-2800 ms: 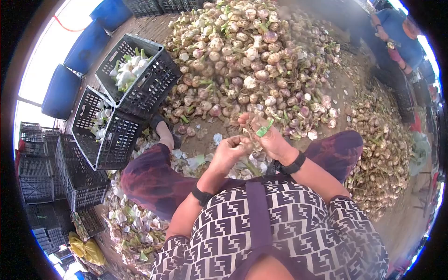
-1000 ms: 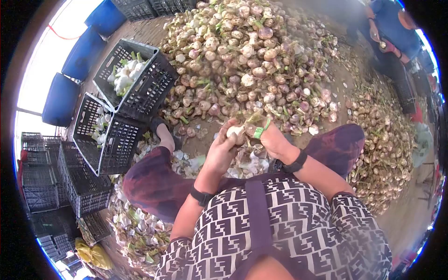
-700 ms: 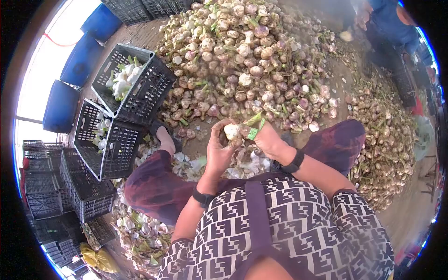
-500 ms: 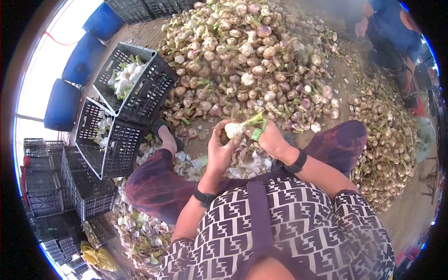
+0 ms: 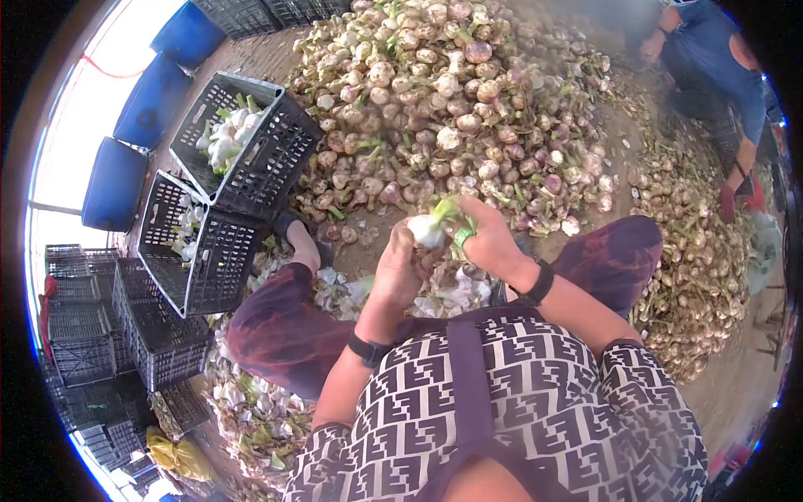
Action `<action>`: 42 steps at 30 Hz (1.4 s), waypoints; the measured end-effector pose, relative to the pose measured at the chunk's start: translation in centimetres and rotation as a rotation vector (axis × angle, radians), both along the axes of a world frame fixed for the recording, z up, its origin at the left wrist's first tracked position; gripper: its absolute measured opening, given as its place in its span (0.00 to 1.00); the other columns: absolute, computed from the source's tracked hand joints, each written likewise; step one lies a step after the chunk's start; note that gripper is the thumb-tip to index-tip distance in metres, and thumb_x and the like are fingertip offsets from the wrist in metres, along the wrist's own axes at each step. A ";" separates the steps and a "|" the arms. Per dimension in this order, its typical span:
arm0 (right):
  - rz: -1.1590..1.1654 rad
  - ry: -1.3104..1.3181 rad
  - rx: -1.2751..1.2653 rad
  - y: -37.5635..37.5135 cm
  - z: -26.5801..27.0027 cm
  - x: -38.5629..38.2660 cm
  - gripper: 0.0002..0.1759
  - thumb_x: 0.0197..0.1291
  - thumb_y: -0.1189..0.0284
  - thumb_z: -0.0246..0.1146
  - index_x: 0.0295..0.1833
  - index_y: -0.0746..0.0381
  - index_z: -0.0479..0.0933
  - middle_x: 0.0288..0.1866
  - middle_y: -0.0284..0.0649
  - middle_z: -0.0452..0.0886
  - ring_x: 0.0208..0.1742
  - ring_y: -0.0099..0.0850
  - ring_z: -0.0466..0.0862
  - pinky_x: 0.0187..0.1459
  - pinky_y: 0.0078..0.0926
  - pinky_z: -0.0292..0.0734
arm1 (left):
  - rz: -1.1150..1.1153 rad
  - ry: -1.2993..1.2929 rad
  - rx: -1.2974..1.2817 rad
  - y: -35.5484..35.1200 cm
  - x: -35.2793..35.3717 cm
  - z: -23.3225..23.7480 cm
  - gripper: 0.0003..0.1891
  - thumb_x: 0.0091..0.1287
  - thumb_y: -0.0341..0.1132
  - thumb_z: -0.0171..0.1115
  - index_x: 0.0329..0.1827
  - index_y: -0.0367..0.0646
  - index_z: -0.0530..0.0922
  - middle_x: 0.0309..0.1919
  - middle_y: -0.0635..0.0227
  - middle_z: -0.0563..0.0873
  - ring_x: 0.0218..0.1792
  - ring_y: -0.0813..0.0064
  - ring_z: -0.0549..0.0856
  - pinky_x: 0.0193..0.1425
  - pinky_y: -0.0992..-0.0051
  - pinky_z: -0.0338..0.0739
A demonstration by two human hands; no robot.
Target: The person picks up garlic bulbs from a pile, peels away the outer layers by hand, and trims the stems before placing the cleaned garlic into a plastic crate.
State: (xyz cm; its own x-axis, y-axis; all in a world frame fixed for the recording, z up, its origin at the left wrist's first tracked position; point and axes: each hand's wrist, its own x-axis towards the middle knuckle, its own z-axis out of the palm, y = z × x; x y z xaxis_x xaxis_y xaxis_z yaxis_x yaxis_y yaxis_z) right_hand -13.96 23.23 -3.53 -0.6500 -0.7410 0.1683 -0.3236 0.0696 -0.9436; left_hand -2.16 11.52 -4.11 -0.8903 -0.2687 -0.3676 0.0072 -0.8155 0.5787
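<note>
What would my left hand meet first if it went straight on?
Past the garlic bulb it holds, your left hand would probably meet the garlic pile ahead, though depth is unclear.

Bulb [image 5: 428, 233] shows white, stalk [image 5: 446, 207] bright green; garlic heap [image 5: 443, 109] mixes cream, tan, purple; crates [image 5: 266, 171] black, barrels [image 5: 153, 100] blue, sack [image 5: 178, 456] yellow; shirt [image 5: 401, 406] repeats dark blocky motif on white, strap [image 5: 470, 376] plain purple; trousers [image 5: 280, 330] dark purple with reddish mottling
</note>
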 end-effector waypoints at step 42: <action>-0.020 0.673 0.213 -1.4 1.0 -0.5 0.07 0.47 0.75 0.56 0.33 0.64 0.72 0.31 0.42 0.76 0.36 0.39 0.77 0.38 0.33 0.74 | -0.120 0.036 0.043 -1.4 1.1 -1.1 0.21 0.57 0.30 0.62 0.54 0.42 0.68 0.46 0.67 0.78 0.46 0.72 0.79 0.52 0.71 0.74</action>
State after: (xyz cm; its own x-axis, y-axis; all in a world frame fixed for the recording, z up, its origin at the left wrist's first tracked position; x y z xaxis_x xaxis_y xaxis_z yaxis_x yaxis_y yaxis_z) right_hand -14.47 21.84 -2.56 -0.4694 -0.7916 0.3913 -0.8289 0.2424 -0.5041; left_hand -1.01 10.17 -5.19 -0.9279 -0.1442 -0.3438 -0.0716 -0.8361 0.5439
